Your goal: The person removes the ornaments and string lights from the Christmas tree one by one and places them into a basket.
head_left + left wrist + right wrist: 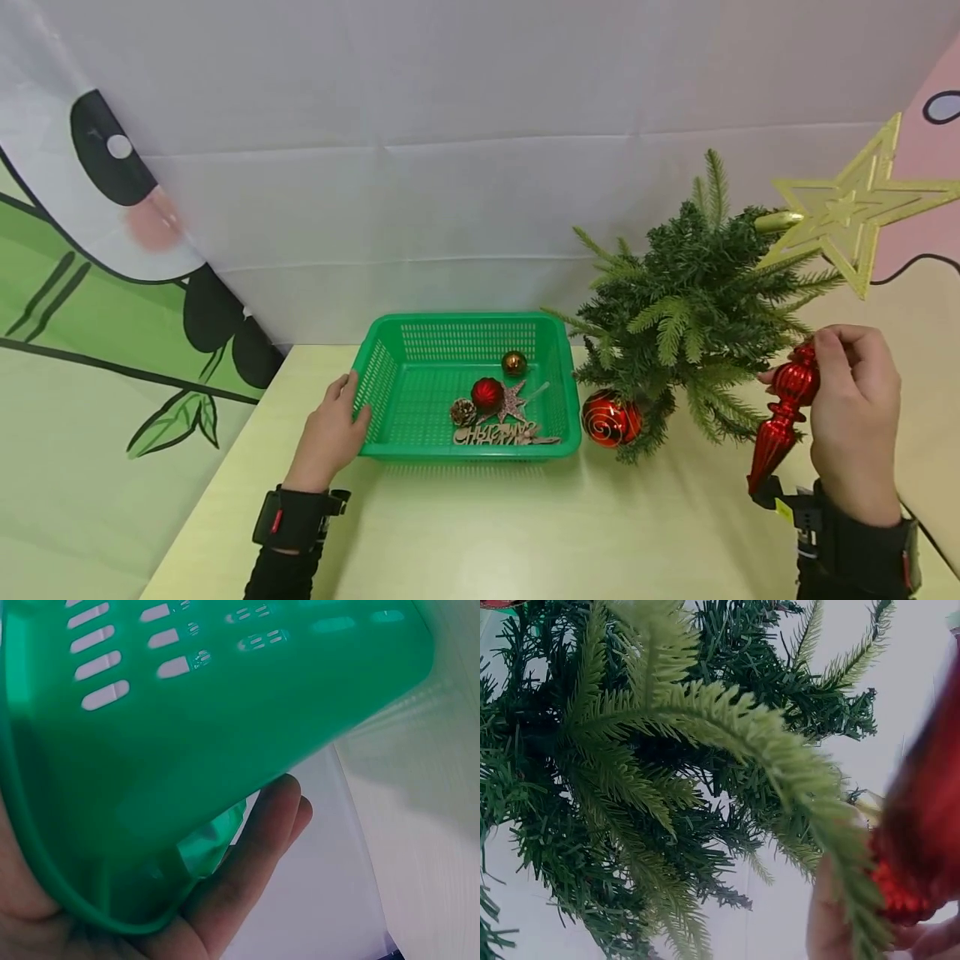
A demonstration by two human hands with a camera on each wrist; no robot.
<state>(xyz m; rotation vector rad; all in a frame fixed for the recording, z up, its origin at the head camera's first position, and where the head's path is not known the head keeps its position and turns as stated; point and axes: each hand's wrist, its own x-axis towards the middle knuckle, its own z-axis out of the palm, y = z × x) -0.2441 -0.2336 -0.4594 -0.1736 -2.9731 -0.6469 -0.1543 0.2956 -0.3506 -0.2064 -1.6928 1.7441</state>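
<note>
My left hand (330,433) holds the green plastic basket (468,452) at its front left corner, with the thumb by the rim and the fingers along the outer wall. In the left wrist view the basket's corner (150,742) sits in the crook of that hand. My right hand (858,408) pinches a shiny red finial-shaped ornament (797,383) by its upper part, its tapered end pointing down. It is just right of a small artificial Christmas tree (697,292). In the right wrist view a light green branch (780,765) crosses in front of the fingers.
The basket contains a red ball (487,395), a gold ball (513,363), a pinecone (462,412), a glittery star (512,402) and a wooden Christmas word cutout (498,433). A red swirl-patterned ball (611,418) hangs low on the tree. A large gold star (847,208) tops it, leaning right.
</note>
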